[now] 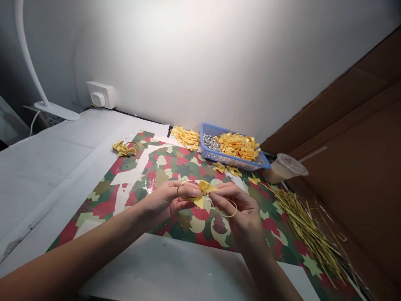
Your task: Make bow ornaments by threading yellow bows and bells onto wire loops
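Over the middle of the patterned sheet, a yellow ribbon bow (pixel 205 187) is held between both hands. Thin golden cord loops out from it on either side. My left hand (pixel 171 196) pinches the bow's left side with thumb and fingers. From the right, my right hand (pixel 239 205) pinches the cord close against the bow's centre. The fingertips hide the exact point where cord and bow meet.
A blue basket (pixel 205 154) holds yellow bows and small silvery pieces. More bows (pixel 186 138) are heaped to its left. A lidded cup (pixel 286 167) stands right of it, beside a bundle of golden cords (pixel 307 230). Finished-looking bows with cord (pixel 125 148) lie left. A lamp base (pixel 56 110) sits far left.
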A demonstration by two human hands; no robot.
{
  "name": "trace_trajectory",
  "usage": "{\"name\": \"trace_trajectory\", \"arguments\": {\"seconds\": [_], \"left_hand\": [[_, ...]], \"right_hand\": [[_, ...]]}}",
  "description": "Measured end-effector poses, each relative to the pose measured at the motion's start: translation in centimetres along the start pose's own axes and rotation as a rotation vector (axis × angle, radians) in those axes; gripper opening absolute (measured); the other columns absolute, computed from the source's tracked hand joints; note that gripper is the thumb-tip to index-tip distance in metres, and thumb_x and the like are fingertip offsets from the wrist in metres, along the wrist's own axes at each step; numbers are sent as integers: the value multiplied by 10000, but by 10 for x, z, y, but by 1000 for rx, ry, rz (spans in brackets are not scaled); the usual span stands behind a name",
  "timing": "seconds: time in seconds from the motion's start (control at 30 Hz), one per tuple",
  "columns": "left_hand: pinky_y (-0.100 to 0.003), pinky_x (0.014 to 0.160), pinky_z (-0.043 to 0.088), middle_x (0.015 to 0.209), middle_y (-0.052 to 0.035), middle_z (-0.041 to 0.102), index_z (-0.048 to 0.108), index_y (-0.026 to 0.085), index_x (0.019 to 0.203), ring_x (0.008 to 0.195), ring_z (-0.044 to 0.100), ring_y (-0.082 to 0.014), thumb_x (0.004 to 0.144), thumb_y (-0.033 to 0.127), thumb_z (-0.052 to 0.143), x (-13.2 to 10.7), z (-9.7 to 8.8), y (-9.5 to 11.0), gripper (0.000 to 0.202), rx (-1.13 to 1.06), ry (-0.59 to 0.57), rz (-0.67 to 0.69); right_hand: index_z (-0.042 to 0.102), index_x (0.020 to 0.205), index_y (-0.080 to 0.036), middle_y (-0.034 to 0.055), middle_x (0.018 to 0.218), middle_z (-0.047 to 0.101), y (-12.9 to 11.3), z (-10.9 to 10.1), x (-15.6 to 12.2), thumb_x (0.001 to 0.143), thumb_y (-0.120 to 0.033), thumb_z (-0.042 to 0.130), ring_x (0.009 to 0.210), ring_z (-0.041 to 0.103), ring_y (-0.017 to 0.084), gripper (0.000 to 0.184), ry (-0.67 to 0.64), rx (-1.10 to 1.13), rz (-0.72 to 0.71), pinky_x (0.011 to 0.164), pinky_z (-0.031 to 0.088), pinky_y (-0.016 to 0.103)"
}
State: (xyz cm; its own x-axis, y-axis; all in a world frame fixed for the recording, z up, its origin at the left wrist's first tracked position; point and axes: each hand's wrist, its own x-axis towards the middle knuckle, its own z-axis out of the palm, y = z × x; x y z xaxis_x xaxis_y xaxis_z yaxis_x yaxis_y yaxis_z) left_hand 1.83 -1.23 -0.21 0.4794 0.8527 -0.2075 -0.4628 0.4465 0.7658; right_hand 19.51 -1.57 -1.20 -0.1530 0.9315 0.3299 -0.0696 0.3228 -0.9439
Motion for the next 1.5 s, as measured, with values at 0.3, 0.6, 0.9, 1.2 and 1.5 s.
{"name": "trace_trajectory", "arguments": {"seconds": [0.3, 0.6, 0.9, 1.2, 1.5], "left_hand": [[-211, 689, 410, 710, 30, 584, 699, 164, 630, 705, 486, -89, 648, 203, 777, 0, 0, 0, 89, -8, 20, -13], [-229, 707, 418, 741, 18, 608, 697, 164, 650, 724, 516, -102, 633, 209, 779, -1, -1, 0, 95, 5, 27, -23], [-217, 681, 423, 728, 15, 614, 690, 150, 643, 706, 520, -95, 629, 191, 774, 1, 1, 0, 94, -12, 52, -37], [-187, 626, 411, 732, 10, 600, 696, 143, 665, 689, 502, -87, 639, 184, 771, 2, 0, 0, 89, -15, 49, -48], [-183, 627, 411, 728, 13, 588, 701, 143, 668, 696, 497, -83, 631, 202, 791, 1, -1, -1, 113, 8, 54, -57]], "right_hand": [[721, 731, -238, 22, 736, 670, -8, -9, 4, 757, -205, 708, 689, 623, 168, 44, -54, -193, -102, 573, 510, 278], [747, 782, -252, 31, 734, 699, -7, -11, 4, 779, -178, 687, 694, 641, 184, 96, -78, -271, -208, 538, 516, 280], [740, 780, -245, 30, 740, 694, -11, -9, 3, 791, -159, 658, 669, 641, 177, 120, -77, -354, -257, 540, 513, 281], [711, 748, -222, 35, 734, 681, -10, -7, 2, 805, -178, 635, 647, 628, 165, 104, -87, -381, -228, 473, 478, 248], [740, 811, -251, 41, 788, 684, -10, -8, 3, 816, -154, 623, 682, 635, 181, 152, -76, -546, -371, 574, 515, 303]]}}
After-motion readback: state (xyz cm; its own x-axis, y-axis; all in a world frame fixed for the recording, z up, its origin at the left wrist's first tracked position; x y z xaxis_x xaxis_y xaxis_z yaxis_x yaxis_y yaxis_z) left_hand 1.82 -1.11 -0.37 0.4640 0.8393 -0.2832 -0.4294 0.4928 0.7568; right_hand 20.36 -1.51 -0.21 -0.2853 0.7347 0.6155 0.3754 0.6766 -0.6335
